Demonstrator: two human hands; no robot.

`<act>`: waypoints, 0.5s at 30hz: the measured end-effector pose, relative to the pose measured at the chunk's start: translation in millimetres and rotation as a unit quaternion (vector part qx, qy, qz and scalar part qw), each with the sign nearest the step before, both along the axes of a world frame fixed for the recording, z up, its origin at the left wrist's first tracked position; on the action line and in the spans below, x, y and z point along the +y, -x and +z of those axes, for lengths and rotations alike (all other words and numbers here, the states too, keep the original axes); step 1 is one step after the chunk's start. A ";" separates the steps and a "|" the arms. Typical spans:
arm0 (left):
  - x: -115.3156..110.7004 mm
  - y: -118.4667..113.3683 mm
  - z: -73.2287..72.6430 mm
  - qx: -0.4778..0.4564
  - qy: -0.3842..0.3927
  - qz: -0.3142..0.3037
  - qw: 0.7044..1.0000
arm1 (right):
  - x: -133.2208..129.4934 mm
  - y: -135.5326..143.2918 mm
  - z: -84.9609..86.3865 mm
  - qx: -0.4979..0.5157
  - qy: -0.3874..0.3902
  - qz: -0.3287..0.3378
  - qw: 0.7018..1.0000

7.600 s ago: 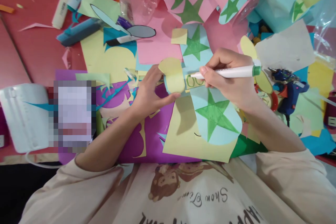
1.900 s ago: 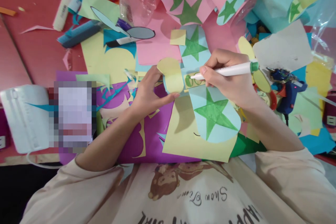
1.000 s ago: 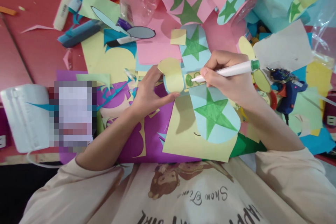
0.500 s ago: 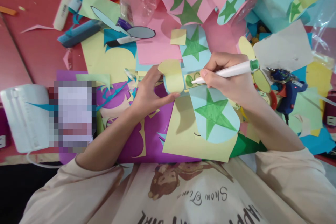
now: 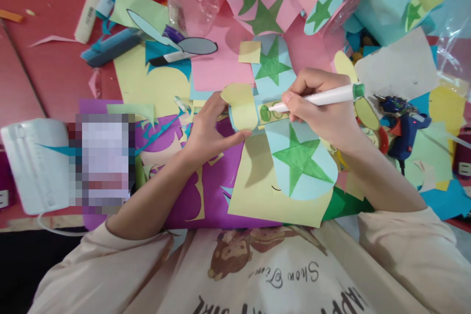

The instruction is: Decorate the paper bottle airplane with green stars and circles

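Observation:
My right hand is closed around a white marker with a green end. Its tip touches a narrow yellow strip that bears a filled green circle and outlined ones. This strip crosses the middle of a paper cutout whose two light-blue lobes, upper and lower, each carry a green star. At the cutout's left end sits a yellow rounded piece. My left hand holds this end, thumb along the lower edge and fingers at the far side, partly hidden behind the yellow piece.
A yellow sheet and purple paper lie underneath. To the right is a blue glue gun. Pink paper, a clear plastic cup and several markers lie farther back. A pixelated phone-like screen and a white case stand left.
The marker tip has shifted slightly up on the green circle, and the circle's fill looks fuller. My right hand has risen a little; my left hand stays put.

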State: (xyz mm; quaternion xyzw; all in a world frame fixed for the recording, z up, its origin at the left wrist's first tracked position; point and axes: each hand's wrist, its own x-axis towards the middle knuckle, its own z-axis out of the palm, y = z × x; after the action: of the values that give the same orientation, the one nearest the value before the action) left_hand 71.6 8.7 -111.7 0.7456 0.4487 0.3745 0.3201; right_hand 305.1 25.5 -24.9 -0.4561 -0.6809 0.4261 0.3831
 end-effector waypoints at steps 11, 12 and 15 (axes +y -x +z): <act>-0.9 -2.3 2.4 -0.021 0.019 0.000 1.000 | 0.8 0.6 5.3 -0.045 0.018 0.024 0.999; -0.9 -2.3 2.6 -0.018 0.022 0.002 1.000 | 0.6 0.5 4.9 -0.043 0.017 0.019 0.999; -0.8 -1.6 2.8 -0.004 0.023 0.005 1.000 | -0.1 0.2 2.7 -0.025 0.014 0.000 1.000</act>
State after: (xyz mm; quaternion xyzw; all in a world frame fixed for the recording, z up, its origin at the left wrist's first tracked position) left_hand 73.2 7.9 -108.9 0.7344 0.4594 0.3688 0.3370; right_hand 304.8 25.4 -22.1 -0.4720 -0.6844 0.4238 0.3595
